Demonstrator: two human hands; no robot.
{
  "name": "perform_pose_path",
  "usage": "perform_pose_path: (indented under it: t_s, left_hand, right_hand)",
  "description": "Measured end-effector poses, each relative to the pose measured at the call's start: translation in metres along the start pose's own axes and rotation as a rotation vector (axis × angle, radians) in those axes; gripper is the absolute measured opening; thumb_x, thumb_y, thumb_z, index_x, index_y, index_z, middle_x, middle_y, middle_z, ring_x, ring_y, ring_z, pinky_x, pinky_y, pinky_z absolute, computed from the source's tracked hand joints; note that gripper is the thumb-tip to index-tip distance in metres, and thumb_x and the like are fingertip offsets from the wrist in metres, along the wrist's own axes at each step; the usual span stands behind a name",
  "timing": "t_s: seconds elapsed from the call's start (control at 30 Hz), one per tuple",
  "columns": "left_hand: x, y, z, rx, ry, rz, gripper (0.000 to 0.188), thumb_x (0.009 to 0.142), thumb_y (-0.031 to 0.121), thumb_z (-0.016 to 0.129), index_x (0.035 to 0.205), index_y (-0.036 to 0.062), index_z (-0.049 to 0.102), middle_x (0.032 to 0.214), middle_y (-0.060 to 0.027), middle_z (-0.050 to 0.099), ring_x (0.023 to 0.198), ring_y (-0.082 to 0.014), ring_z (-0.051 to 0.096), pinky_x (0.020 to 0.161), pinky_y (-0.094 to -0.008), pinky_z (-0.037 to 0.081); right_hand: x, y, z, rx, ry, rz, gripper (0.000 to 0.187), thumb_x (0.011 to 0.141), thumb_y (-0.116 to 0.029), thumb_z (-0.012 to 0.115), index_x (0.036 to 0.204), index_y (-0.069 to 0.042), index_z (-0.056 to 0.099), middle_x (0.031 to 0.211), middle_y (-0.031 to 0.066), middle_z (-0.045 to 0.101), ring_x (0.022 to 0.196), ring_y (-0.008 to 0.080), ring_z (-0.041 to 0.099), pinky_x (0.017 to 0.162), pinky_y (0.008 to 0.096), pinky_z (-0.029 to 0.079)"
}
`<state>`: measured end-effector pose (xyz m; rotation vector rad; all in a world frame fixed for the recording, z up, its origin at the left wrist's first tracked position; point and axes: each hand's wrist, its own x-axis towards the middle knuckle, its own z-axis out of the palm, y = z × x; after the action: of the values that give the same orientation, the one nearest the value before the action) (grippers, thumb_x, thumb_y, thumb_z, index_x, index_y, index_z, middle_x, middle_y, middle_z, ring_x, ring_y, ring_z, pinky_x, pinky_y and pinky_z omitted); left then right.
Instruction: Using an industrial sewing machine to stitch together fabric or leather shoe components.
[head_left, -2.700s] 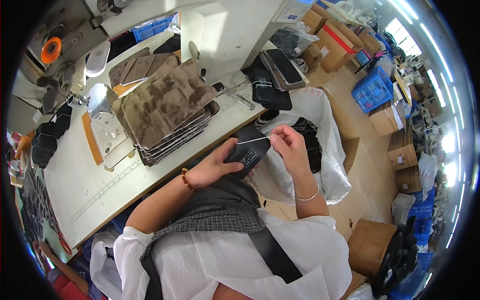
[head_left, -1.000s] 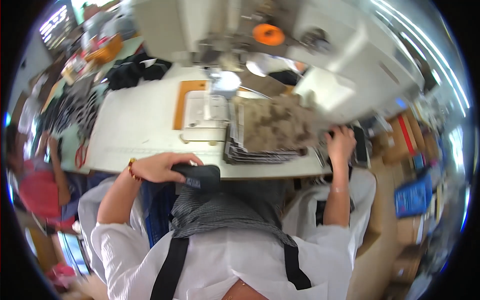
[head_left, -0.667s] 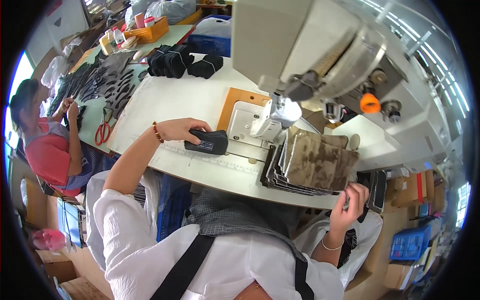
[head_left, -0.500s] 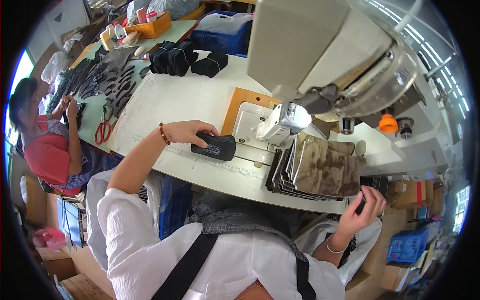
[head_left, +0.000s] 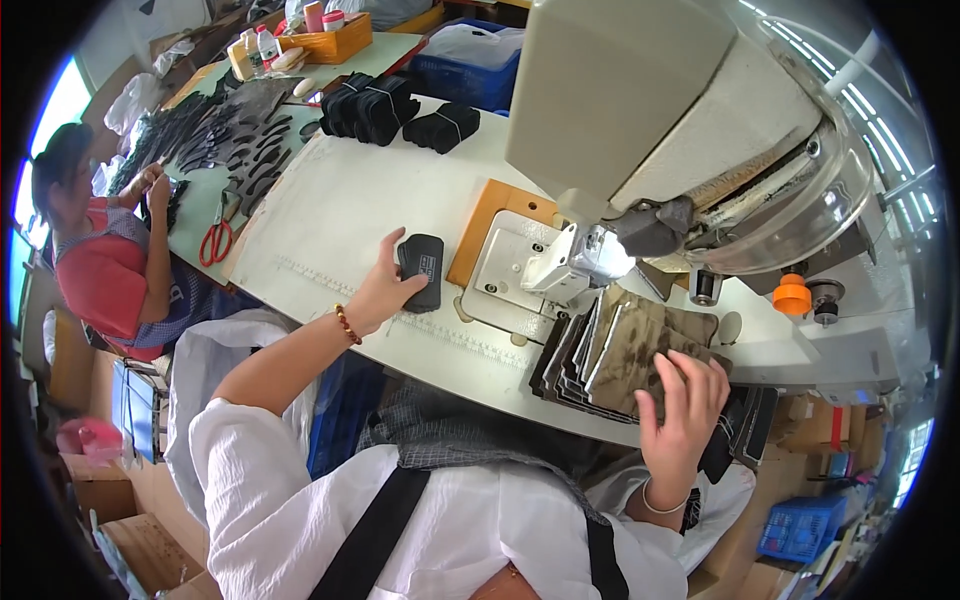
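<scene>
On the white table a small stack of dark, rounded fabric pieces with a pale printed label stands lengthwise, left of the sewing machine's metal plate. My left hand is beside it, index finger stretched out and thumb against the stack's left edge. My right hand is over the near right corner of a pile of brown plush pieces, its fingers bent and apart. That pile is fanned in layers at its left side. Beside the right wrist hang dark pieces, partly hidden by the hand.
The large sewing machine head rises over the metal plate. Tied black bundles sit at the table's far side. To the left, a co-worker sits by red-handled scissors and scattered dark strips. A blue crate stands behind.
My left hand has turned and loosened its grip, and the dark stack has swung from crosswise to lengthwise. My right hand has moved left onto the brown pile. The view has shifted slightly.
</scene>
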<state>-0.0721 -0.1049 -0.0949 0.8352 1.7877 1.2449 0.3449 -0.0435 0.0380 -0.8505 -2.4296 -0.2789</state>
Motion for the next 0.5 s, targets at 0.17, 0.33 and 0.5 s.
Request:
perform_pose_path:
  t_s: [0.17,0.33,0.5]
  left_hand:
    - [-0.015,0.008,0.014,-0.403,-0.010,-0.183,0.080,0.103,0.001,0.059,0.166,0.0201,0.013,0.134,-0.0203,0.056,0.110,-0.0276,0.069,0.093,-0.0476,0.064]
    - [-0.035,0.027,0.037,-0.656,0.083,-0.315,0.072,0.110,0.008,0.051,0.166,0.0207,0.009,0.146,-0.0204,0.048,0.127,-0.0339,0.062,0.102,-0.0559,0.060]
    - [-0.046,0.065,0.033,-0.512,-0.122,-0.509,0.078,0.111,0.022,0.055,0.167,0.0208,0.000,0.146,-0.0224,0.051,0.129,-0.0356,0.062,0.101,-0.0548,0.059]
  right_hand:
    - [0.006,0.002,-0.004,0.065,-0.121,-0.049,0.049,0.086,-0.029,0.080,0.129,-0.008,0.067,0.129,0.0099,0.063,0.122,0.0303,0.061,0.117,0.0595,0.035]
    - [0.006,0.010,-0.004,0.070,-0.168,-0.071,0.050,0.084,-0.028,0.082,0.128,-0.009,0.067,0.129,0.0095,0.063,0.122,0.0298,0.061,0.118,0.0607,0.034]
    - [0.005,0.012,0.000,0.085,-0.172,-0.080,0.051,0.082,-0.026,0.083,0.128,-0.009,0.067,0.128,0.0091,0.063,0.121,0.0297,0.061,0.118,0.0610,0.033]
